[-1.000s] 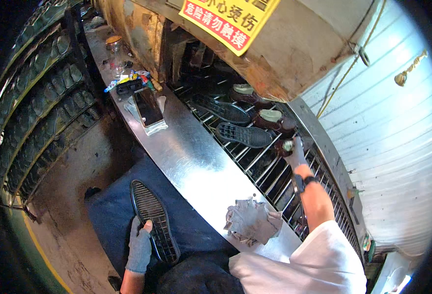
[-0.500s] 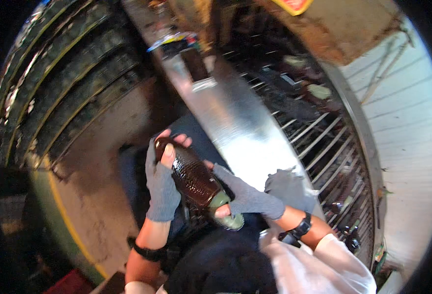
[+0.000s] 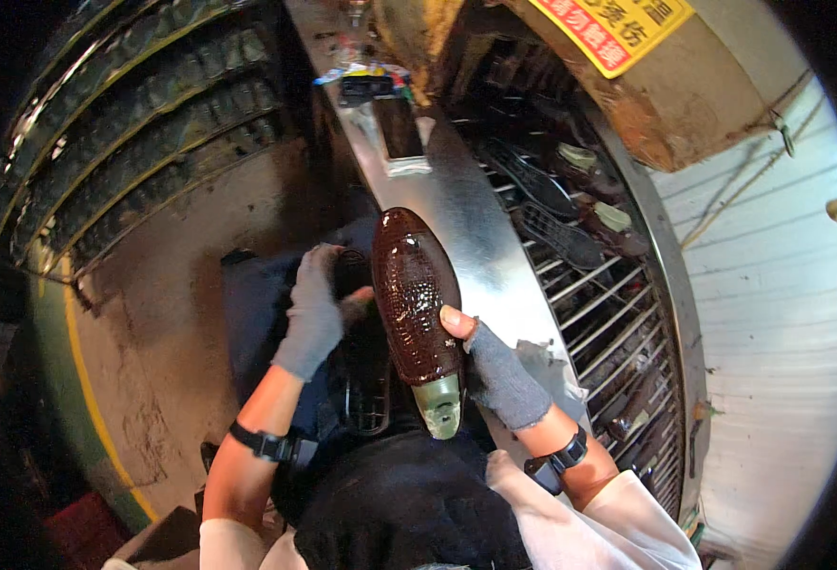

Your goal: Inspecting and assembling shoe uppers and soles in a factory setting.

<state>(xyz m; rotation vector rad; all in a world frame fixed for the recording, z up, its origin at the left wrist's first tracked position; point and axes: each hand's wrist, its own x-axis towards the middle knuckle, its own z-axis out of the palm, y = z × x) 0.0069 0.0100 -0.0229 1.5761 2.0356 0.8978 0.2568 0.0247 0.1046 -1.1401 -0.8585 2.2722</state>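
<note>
A glossy dark brown shoe upper (image 3: 409, 285) with a crocodile-like pattern is stretched over a green shoe last (image 3: 437, 404), toe pointing away from me. My right hand (image 3: 494, 366), in a grey fingerless glove, grips its right side, thumb on top and the other fingers hidden underneath. To the left, my gloved left hand (image 3: 319, 309) is curled around a black shoe sole (image 3: 366, 404), which lies low over my lap. The upper covers part of that sole, and dark cloth behind blurs its outline.
A shiny metal ledge (image 3: 480, 242) runs beside me, bearing a dark flat object (image 3: 399, 128). Right of it, a barred rack (image 3: 589, 318) carries black soles (image 3: 532, 180) and other shoe parts. Tiered shelves (image 3: 181, 90) stand at far left. A yellow-and-red label (image 3: 618, 33) marks the machine housing.
My left hand has left the shoe's toe and closed on the black sole. My right hand has shifted from the heel to the shoe's side, and the shoe has turned more upright in view.
</note>
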